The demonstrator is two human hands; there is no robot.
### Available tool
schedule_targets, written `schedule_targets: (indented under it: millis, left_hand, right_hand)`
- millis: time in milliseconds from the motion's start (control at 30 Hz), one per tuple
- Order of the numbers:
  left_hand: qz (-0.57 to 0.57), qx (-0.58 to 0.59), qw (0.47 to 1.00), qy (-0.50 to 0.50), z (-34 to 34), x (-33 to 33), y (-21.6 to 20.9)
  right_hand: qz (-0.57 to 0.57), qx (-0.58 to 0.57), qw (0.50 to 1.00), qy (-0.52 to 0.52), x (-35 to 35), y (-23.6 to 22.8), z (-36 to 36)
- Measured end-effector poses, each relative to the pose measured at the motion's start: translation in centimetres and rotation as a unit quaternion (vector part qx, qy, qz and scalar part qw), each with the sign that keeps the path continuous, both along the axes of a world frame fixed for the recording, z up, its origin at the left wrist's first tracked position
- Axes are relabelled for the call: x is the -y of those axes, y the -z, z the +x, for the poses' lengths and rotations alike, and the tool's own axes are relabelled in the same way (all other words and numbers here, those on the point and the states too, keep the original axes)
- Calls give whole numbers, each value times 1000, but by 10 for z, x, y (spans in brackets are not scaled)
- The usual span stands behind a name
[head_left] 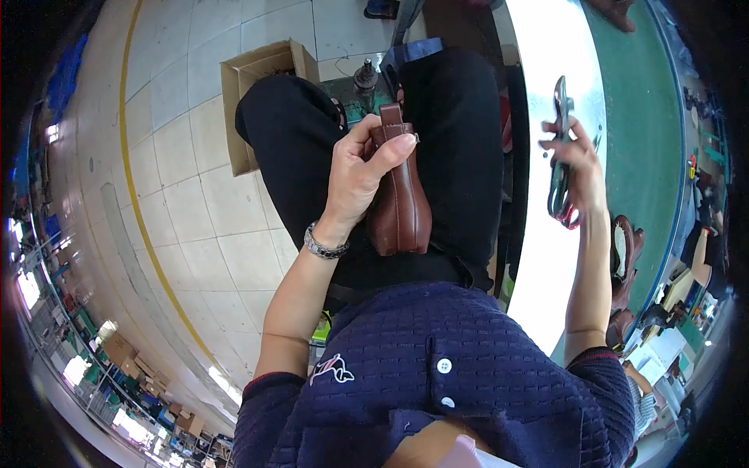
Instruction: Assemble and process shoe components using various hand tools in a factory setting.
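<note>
My left hand (363, 168) is closed round the narrow upper end of a brown leather piece (399, 210) above my lap. The piece is shaped like a bottle, with a seam down its middle, a tab at its top and a small metal bit beside my thumb. Over the white tabletop at right, my right hand (579, 160) is smeared by motion. A slim dark tool (559, 191) with black and red parts at its lower end runs behind my fingers. Whether they grip it or only pass over it cannot be made out.
An open cardboard box (238, 140) stands on the tiled floor beside my left knee. Between my knees rises a dark metal post (365, 78). The white tabletop (546, 288) borders a green surface (651, 140), where brown leather shoes (624, 257) lie near my right forearm.
</note>
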State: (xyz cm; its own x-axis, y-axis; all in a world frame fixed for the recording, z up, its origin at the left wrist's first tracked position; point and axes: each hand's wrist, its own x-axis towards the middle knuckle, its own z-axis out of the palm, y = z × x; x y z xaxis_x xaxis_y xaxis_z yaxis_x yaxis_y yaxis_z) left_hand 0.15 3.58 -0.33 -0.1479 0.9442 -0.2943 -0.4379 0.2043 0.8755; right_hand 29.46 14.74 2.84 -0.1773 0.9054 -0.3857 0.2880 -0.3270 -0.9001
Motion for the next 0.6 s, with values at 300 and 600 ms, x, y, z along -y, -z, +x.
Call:
schedule_targets:
  millis: [300, 600]
  left_hand:
    - [39, -50, 998, -20, 8, -8, 0]
    - [37, -54, 997, -32, 13, -35, 17]
  right_hand:
    - [66, -38, 933, -352, 79, -20, -65]
    - [467, 158, 831, -259, 93, 3, -106]
